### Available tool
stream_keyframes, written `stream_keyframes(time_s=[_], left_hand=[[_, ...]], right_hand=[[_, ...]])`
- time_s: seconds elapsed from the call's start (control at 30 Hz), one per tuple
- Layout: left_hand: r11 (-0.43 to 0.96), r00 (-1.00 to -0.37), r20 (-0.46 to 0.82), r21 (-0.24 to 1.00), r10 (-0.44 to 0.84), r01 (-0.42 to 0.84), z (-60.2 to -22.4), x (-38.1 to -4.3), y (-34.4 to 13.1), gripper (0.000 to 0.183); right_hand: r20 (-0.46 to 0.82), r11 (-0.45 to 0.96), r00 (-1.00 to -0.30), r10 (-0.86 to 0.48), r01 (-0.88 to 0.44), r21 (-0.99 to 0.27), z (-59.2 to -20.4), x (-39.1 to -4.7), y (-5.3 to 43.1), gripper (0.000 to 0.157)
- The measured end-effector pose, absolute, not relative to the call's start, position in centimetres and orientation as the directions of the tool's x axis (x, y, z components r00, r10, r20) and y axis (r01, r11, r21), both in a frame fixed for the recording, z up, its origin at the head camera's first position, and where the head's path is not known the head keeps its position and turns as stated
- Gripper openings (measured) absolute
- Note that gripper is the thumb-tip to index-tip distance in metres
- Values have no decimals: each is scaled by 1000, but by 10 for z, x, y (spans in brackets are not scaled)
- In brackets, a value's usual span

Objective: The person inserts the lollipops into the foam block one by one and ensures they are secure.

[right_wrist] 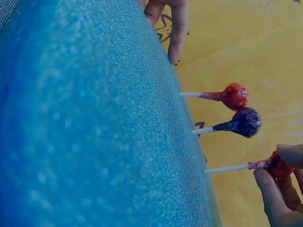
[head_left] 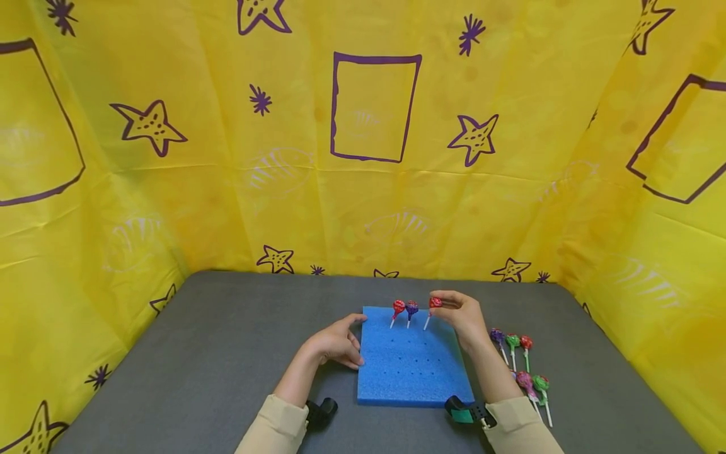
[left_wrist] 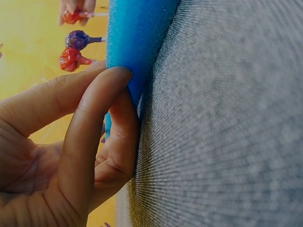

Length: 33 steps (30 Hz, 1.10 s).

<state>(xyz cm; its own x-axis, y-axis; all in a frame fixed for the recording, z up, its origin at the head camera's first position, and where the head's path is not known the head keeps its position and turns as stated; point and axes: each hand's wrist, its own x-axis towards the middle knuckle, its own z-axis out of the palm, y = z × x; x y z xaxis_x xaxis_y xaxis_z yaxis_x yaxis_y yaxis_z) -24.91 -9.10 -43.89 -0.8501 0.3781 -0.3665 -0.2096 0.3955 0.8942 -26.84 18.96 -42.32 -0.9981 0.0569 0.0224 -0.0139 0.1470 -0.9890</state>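
We see yellow cloth (head_left: 363, 189) printed with starfish behind a grey tabletop (head_left: 238, 359). Before it, our right hand (head_left: 464, 316) pinches a red lollipop (right_wrist: 255, 165) by its wrapped head at the far part of a blue foam board (head_left: 408, 388); the right wrist view shows its stick meeting the foam. Beside it stand a purple lollipop (right_wrist: 246, 123) and a second red one (right_wrist: 235, 96). Our left hand (head_left: 336, 340) rests loosely spread fingers along the board's left edge. Only the head view gives us the board's holes and the loose lollipops (head_left: 513, 341) lying right of it.
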Motion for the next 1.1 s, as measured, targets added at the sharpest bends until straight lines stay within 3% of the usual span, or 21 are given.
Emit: stream_keyframes(time_s=[1.1], left_hand=[[373,-858,-336,909,389,-187,-440,-248,-90,93]], right_hand=[[5,231,-1000,-14,-8,-973,-432,-269,189,38]])
